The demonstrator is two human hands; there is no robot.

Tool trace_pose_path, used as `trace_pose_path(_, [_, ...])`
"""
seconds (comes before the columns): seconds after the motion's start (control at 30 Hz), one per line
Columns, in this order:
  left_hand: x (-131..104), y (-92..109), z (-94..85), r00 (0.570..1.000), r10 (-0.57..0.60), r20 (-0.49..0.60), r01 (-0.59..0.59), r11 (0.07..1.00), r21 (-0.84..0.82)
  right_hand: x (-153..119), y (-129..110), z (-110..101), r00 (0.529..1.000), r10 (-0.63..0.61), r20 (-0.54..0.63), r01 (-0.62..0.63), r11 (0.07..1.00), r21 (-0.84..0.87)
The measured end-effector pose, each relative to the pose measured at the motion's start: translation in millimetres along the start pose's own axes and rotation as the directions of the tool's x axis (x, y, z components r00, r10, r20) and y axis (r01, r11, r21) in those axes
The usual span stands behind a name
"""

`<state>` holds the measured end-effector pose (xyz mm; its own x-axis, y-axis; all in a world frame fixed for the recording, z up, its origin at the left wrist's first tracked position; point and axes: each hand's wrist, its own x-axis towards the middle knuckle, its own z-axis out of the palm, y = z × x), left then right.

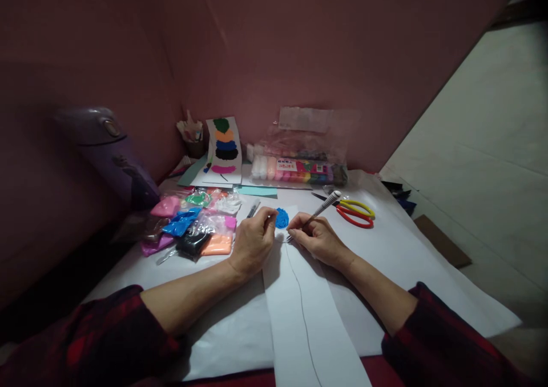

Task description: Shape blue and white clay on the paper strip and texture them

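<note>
A long strip of white paper [306, 324] runs toward me, with a thin dark line drawn down it. Near its far end lies a round, rough-textured blue clay patch [282, 218]. My right hand [319, 238] is closed round a fork [329, 201] with a striped handle; its tines point down at the paper, just below the blue patch. On the other side, my left hand [256, 240] is pinched beside the patch's left edge. Whatever its fingertips may hold is too small to make out.
Bags of coloured clay [188, 227] lie at left, near a purple bottle [115, 158]. Scissors [355, 213] with yellow and red handles lie at right. Behind stand a colour-swatch card [225, 147], a clay pack [295, 170] and a small holder [192, 144] against the wall.
</note>
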<state>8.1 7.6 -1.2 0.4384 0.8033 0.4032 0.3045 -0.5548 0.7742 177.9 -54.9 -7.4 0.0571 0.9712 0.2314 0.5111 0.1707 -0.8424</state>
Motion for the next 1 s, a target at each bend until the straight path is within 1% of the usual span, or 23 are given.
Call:
trace_pose_path(0.17, [0.0,0.0,-0.1,1.000,-0.003,0.001,0.003,1.000,0.005,0.3,-1.9,-0.3,1.000,-0.006,0.016,0.007,0.997,-0.078])
trace_pose_path(0.37, [0.2,0.6,-0.5,1.000,-0.003,0.002,0.003,1.000,0.018,0.4,-3.1,0.0,1.000,-0.018,-0.011,0.016,0.988,-0.155])
trace_pose_path(0.57, [0.3,2.3,-1.2,1.000,-0.019,0.022,0.018,0.999,0.043,0.8,-1.9,-1.0,0.999,-0.010,-0.046,0.002,0.983,-0.181])
trace_pose_path(0.77, [0.9,2.8,-1.8,0.999,-0.027,0.033,0.025,0.997,0.074,1.1,1.4,-0.4,0.995,-0.036,-0.091,0.014,0.974,-0.226])
trace_pose_path(1.0, [-0.4,2.6,-1.1,0.998,-0.041,0.039,0.037,0.995,0.088,1.8,3.9,-2.0,0.992,-0.013,-0.128,-0.020,0.968,-0.249])
